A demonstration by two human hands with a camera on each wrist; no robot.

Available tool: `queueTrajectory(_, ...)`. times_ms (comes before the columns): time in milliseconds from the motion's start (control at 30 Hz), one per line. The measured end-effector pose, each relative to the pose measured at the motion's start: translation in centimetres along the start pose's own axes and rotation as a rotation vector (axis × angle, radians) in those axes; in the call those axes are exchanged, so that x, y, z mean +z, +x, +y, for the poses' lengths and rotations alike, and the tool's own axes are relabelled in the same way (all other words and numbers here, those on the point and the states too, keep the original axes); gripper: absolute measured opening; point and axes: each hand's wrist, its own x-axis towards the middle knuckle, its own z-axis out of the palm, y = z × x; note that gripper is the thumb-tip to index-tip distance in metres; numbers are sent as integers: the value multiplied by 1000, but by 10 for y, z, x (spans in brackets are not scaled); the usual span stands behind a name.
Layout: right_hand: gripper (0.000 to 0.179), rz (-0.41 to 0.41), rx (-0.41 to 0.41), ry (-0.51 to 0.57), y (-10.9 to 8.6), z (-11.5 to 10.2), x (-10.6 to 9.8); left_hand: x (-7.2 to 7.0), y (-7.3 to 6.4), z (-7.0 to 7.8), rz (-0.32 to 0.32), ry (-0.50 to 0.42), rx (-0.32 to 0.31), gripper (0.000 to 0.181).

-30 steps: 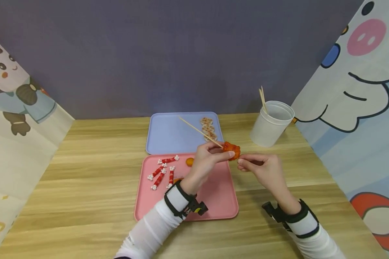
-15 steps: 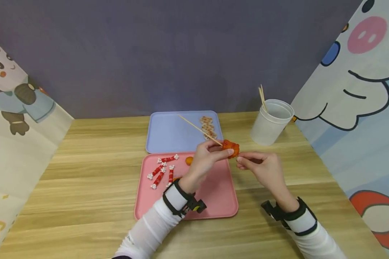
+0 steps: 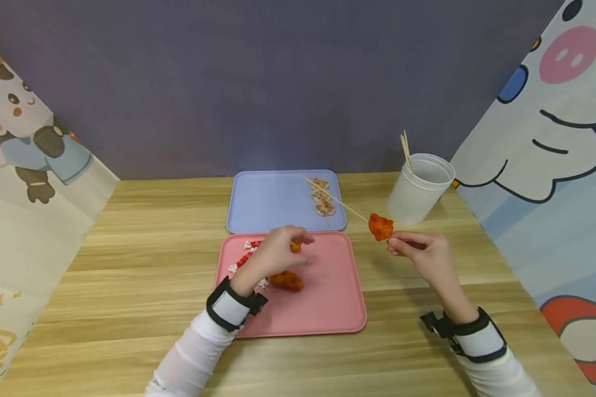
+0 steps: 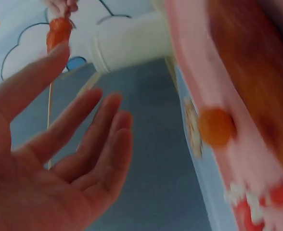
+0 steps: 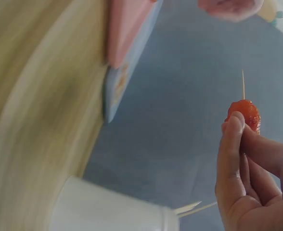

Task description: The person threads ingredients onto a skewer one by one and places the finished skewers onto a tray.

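My right hand point(image 3: 424, 255) pinches a thin wooden skewer point(image 3: 339, 202) just beyond a glossy orange-red chunk of food point(image 3: 380, 226) threaded near that end. The skewer's bare length slants up to the left, over the blue tray. Above the pink tray point(image 3: 330, 314), my left hand point(image 3: 278, 251) is spread with thumb and fingers apart, and its palm holds nothing in the left wrist view. An orange ball point(image 3: 295, 247) shows between thumb and fingers in the head view. Just below lies a larger brown-orange fried-looking piece point(image 3: 286, 280). Red sticks with white ends point(image 3: 241, 261) are partly hidden by this hand.
Behind the pink tray stands a blue tray point(image 3: 268, 201) bearing a row of lotus-root-like slices point(image 3: 325, 207). A white bucket point(image 3: 417, 190) with several skewers point(image 3: 406, 150) is at the back right. A dark grey wall point(image 3: 278, 88) closes off the back.
My left hand has let go of the food chunk and moved left and down over the pink tray. The right hand has shifted slightly right with the skewer.
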Motion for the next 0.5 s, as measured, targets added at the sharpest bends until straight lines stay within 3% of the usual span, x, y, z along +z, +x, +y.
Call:
queueTrajectory(167,27,25,17,-51,2,15,-11,-3,-10,-10,-72,174,3,31)
queueTrajectory(500,28,85,64,-206,5,34,-27,3,-23,-24,-256,422,-45,33)
